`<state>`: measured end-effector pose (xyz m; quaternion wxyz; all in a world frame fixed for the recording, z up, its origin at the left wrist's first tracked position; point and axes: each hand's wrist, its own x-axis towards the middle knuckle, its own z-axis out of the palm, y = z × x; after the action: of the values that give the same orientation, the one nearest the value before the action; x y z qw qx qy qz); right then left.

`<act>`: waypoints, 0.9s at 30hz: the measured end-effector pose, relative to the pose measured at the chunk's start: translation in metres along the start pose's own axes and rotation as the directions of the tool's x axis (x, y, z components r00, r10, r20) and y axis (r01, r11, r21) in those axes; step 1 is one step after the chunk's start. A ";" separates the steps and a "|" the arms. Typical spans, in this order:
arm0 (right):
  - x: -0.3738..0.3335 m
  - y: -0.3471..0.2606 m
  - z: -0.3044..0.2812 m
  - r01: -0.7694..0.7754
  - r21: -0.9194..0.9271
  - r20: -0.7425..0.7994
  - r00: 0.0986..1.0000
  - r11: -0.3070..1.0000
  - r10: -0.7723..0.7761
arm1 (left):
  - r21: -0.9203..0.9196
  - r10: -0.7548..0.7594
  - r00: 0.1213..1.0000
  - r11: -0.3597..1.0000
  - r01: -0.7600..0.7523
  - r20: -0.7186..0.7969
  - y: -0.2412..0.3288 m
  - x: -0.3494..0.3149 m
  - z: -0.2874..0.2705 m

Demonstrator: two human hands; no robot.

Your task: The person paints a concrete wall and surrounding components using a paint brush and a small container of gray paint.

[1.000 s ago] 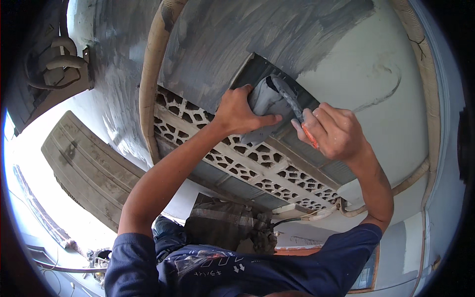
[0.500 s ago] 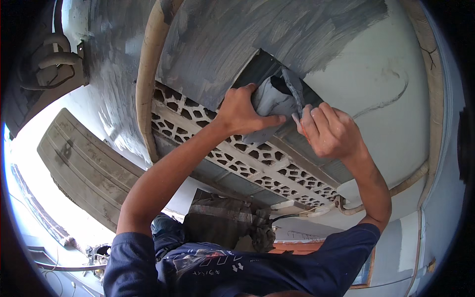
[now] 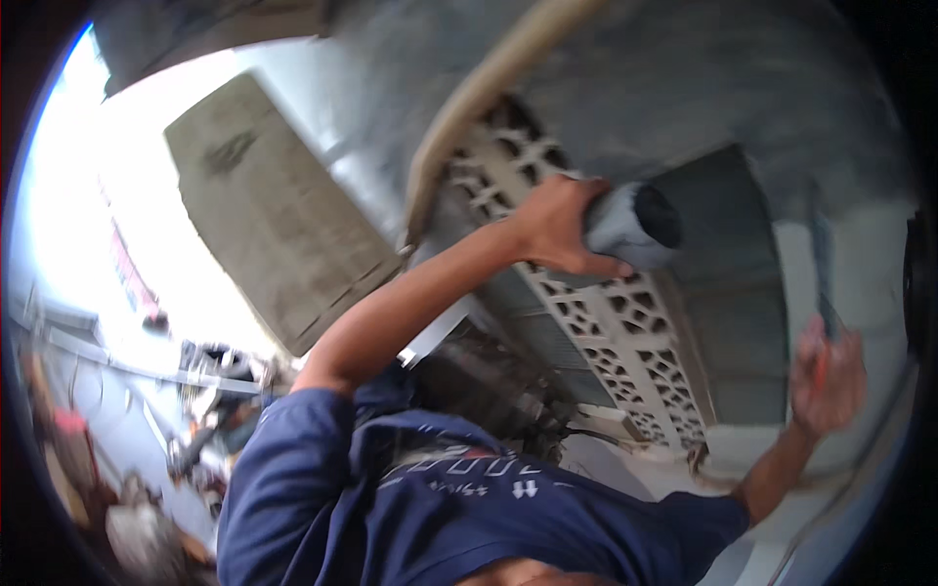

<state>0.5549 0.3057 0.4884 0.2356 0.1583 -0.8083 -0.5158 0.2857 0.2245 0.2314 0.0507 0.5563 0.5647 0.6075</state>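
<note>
My left hand [image 3: 567, 227] is closed around a grey-smeared cylindrical container [image 3: 625, 230], its dark open mouth tilted toward the right. Out to the right, my right hand [image 3: 829, 379] grips a long, thin grey tool [image 3: 822, 264] with a reddish handle. The tool points up along the wall [image 3: 793, 239], at the border between a dark grey coated part and a paler part. Blur hides what kind of tool it is and whether its tip touches the wall.
Between the hands lies a dark slatted panel [image 3: 728, 293] beside a pale patterned vent block [image 3: 645, 322]. A beige pipe [image 3: 479, 93] crosses above my left arm. A large tan board [image 3: 278, 205] hangs at the left, with blurred clutter [image 3: 147, 527] at lower left.
My right hand has moved away from the container's mouth, out to the right along the wall with the tool. My left hand still holds the container. The whole view has turned and shifted.
</note>
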 end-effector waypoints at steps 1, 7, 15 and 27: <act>-0.004 0.002 0.001 -0.009 -0.120 -0.061 0.998 0.993 0.001 | 0.013 -0.044 0.998 0.999 0.044 -0.053 -0.008 -0.012 -0.008; -0.020 0.002 0.027 -0.214 -0.478 -0.416 0.909 0.852 -0.005 | 0.039 -0.026 0.988 0.999 0.032 -0.153 -0.062 -0.077 -0.045; 0.011 -0.035 0.050 -0.235 0.105 -0.592 0.766 0.966 0.251 | 0.107 -0.034 0.947 0.992 0.072 -0.320 -0.146 -0.140 -0.066; 0.077 -0.056 0.061 -0.370 -0.052 -0.569 0.774 0.927 0.277 | 0.144 -0.041 0.955 0.986 0.087 -0.295 -0.189 -0.160 -0.085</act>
<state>0.4575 0.2904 0.4323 0.5561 0.1389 -0.6761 -0.4631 0.1762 0.1280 0.0137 -0.0570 0.4446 0.6293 0.6349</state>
